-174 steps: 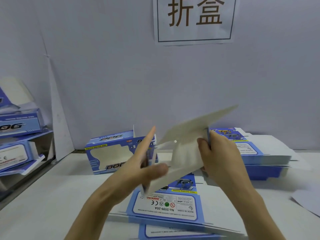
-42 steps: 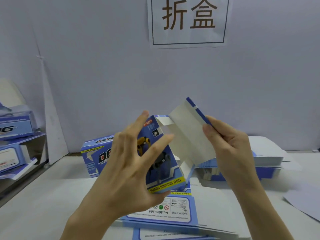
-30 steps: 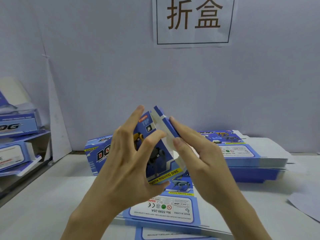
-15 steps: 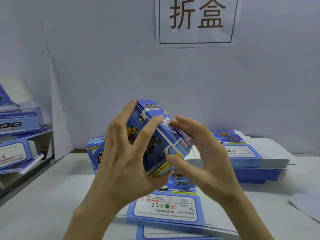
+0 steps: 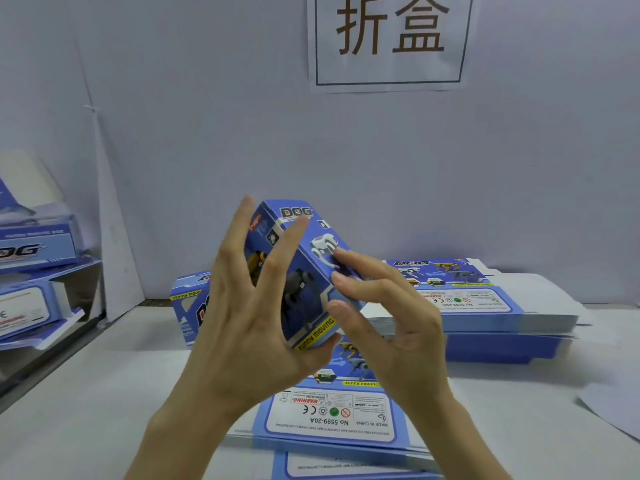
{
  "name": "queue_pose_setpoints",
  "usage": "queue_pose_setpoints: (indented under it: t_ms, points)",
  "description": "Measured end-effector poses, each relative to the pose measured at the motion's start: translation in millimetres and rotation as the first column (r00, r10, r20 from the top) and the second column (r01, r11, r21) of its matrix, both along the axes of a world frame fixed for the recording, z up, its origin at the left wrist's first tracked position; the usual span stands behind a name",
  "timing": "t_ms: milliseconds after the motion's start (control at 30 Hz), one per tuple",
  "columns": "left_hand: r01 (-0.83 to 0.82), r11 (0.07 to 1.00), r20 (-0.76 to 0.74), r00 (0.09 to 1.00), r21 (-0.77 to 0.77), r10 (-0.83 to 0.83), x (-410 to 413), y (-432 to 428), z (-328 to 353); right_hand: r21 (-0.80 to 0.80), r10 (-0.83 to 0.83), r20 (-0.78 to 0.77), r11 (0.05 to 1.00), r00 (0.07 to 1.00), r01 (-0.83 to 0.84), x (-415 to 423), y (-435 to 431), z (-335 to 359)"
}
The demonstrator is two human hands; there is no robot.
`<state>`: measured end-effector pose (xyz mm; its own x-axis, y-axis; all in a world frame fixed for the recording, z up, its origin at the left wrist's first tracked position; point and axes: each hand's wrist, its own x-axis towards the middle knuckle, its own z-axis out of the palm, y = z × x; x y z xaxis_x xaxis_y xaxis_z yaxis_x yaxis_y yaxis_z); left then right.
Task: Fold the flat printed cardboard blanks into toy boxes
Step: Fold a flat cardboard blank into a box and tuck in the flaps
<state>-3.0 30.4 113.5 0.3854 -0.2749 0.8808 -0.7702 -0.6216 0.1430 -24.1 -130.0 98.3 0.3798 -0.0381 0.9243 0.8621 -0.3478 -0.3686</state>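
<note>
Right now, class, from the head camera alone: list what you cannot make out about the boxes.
Whether the held box is fully closed: head view, the left hand and right hand cover its edges.
Most of the finished box behind: covered by the left hand.
Fine print on the top blank: too small.
The boxes at left: blurred, cut by the frame edge.

Blue toy box held up over table - tilted, "DOG" panel on top. Left hand grips it, fingers spread on dog picture, thumb under. Right hand curls onto its right side, fingertips touching. Near, under hands - flat blanks. Far right, second blank pile. Folded box behind left hand. More boxes far left. Paper sign on wall.
</note>
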Motion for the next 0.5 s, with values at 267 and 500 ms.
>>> queue_pose_setpoints:
  t_ms: [267,500]
  points:
    - [-0.061,0.998,-0.169,0.984,-0.005,0.059,-0.8,-3.4,-2.7,-0.205,-0.007,-0.308,0.977,0.951,-0.059,-7.6,-9.0,8.3]
    - [-0.116,0.989,-0.087,0.989,0.088,0.123,-2.3,-4.4,-4.2,-0.271,-0.06,-0.315,0.962,0.947,-0.029,-3.9,-1.0,-0.3]
